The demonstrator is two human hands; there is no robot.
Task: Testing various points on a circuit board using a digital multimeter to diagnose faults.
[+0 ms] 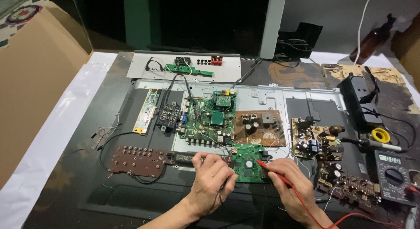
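My left hand (213, 178) rests on the metal chassis and pinches a black test probe, its tip down by the left edge of a small green circuit board (248, 161). On the right side of that same board lies my right hand (286, 176), which holds a red test probe (273, 171) like a pen, the tip touching the board's upper right area. A red lead (306, 209) runs from it toward the bottom edge. A grey multimeter (393, 176) with a lit display lies at the far right.
A larger green main board (210, 117), a brown power board (259, 127) and a brown button strip (138, 160) lie on the chassis (306, 104). A soldering iron (372, 143), a yellow solder reel (379, 135) and a black adapter (359, 97) sit at the right. Cardboard stands at the left.
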